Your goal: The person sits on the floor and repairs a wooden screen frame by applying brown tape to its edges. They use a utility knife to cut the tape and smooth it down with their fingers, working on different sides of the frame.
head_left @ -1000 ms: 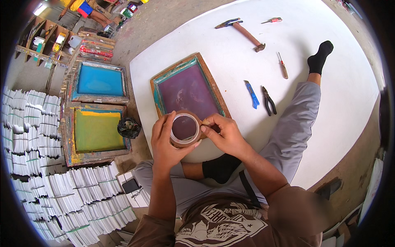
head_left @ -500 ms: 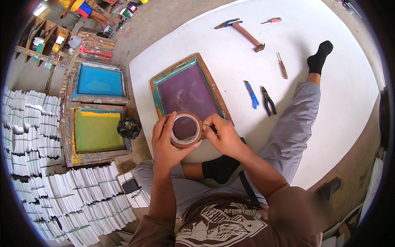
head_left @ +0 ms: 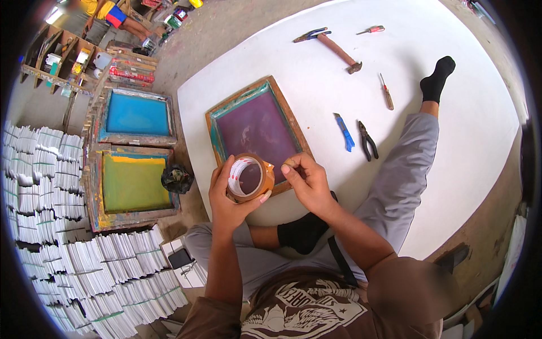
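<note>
My left hand (head_left: 227, 204) is closed around a roll of brown packing tape (head_left: 267, 183), its fingers and thumb on opposite sides and its white core tipped up into view. A loose orange-brown edge stands out on the roll's right side. To the right of the roll, my right hand (head_left: 311, 183) pinches a small tan scrap of tape (head_left: 289, 166) between thumb and forefinger, apart from the roll. Just beyond both hands, a wood-framed printing screen (head_left: 257, 124) with purple mesh lies flat on the white sheet (head_left: 333, 90), partly covered by the roll and my hands.
Right of the screen lie a blue utility knife (head_left: 344, 133) and black-handled pliers (head_left: 367, 141). Farther off are a hammer (head_left: 339, 52), another pair of pliers (head_left: 310, 35) and two screwdrivers (head_left: 387, 92). Blue (head_left: 138, 113) and yellow-green (head_left: 135, 183) screens stand left, near bundled paper stacks (head_left: 113, 254).
My left hand has turned the tape roll, showing more of its core and outer face. The right hand has drawn slightly to the right, opening a gap between its pinch and the roll.
</note>
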Demonstrator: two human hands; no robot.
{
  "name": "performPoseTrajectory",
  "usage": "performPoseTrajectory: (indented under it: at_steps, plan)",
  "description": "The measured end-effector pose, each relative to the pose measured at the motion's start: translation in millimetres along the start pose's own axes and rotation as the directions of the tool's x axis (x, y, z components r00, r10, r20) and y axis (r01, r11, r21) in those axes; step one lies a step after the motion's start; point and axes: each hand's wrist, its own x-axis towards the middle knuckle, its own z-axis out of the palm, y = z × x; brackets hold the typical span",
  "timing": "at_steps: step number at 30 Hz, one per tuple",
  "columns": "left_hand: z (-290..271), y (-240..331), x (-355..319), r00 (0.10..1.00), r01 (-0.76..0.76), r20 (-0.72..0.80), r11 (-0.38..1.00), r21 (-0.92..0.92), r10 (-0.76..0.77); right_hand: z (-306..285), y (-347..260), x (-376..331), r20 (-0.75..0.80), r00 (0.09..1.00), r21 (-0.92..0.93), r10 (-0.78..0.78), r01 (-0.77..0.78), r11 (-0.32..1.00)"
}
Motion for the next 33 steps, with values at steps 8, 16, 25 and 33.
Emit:
performPoseTrajectory:
  at_steps: [8,16,25,33]
  plan:
    - [18,-4,-7,0.999,-0.004,-0.045,1.0,-0.007,0.004,42,30,-11,-0.212,0.977,0.279,0.025,0.035,0.96]
    - [27,-6,-9,0.998,-0.028,-0.052,0.999,0.031,0.03,46,32,-10,-0.231,0.965,0.374,0.121,-0.027,0.927]
    - [30,-11,-11,0.998,-0.035,-0.059,0.999,0.025,0.037,48,27,-13,-0.272,0.958,0.353,0.095,0.007,0.936]
    - [22,-9,-7,1.0,-0.007,0.026,1.0,-0.002,0.007,26,35,-4,-0.162,0.976,0.157,0.148,-0.123,0.98]
